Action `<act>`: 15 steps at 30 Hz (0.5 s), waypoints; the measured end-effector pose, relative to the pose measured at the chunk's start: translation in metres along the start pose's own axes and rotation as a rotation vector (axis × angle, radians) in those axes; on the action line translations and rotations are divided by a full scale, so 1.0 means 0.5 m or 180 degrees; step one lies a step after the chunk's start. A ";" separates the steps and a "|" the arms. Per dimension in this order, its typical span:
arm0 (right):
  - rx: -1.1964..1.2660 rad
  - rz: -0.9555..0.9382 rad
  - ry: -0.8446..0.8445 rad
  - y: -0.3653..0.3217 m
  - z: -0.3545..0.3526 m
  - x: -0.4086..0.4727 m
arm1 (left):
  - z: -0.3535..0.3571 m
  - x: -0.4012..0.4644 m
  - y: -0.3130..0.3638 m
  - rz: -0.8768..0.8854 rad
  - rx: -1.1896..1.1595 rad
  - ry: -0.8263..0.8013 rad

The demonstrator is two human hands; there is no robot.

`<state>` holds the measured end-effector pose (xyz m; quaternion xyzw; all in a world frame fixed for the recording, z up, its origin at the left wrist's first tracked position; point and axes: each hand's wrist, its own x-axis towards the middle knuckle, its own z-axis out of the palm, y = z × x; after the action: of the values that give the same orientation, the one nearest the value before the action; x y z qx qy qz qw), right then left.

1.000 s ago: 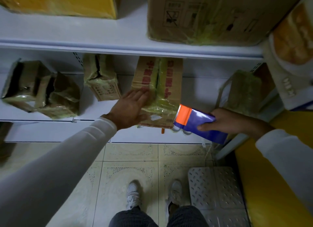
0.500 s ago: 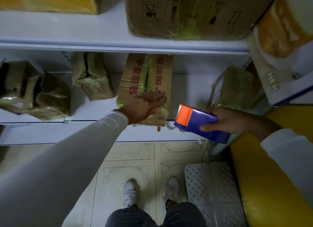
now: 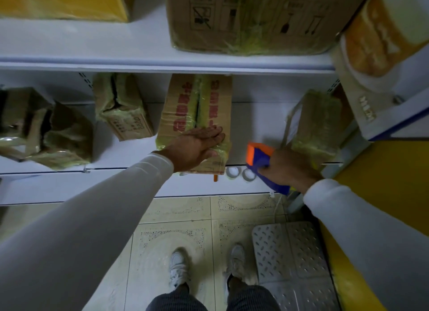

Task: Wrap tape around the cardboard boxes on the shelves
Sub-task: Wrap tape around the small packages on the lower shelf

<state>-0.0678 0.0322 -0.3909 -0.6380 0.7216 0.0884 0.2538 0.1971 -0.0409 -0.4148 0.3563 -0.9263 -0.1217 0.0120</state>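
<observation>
Left hand fingers flat atop cardboard box; right hand grips dispenser

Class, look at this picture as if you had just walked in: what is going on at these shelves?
A person in white sleeves stands at white shelving, taping cardboard boxes. The left hand presses flat on the box with red lettering on the lower shelf, already banded with yellowish tape. The right hand grips a blue and orange tape dispenser just right of that box, not touching it. Two tape rolls lie near the shelf's front edge.
</observation>
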 end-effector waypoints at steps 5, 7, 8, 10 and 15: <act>0.0916 0.0319 -0.0313 0.062 0.022 -0.032 | -0.020 0.005 0.039 -0.0488 -0.0126 0.0024; 0.1336 0.0252 -0.0093 0.046 0.024 -0.040 | -0.021 0.030 0.088 -0.0991 0.0029 0.0229; 0.1431 0.0214 -0.0025 0.036 0.025 -0.041 | -0.013 0.043 0.112 -0.1203 0.0157 0.0289; 0.1472 0.0142 0.0000 0.023 0.025 -0.044 | 0.014 0.063 0.141 -0.1488 0.0386 0.0383; 0.1803 -0.0025 -0.0118 0.032 0.035 -0.061 | 0.052 0.076 0.141 -0.1674 0.0623 0.0520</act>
<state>-0.0771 0.0695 -0.3947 -0.5428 0.7103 -0.1061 0.4355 0.1198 -0.0099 -0.4260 0.5922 -0.8055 -0.0016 0.0202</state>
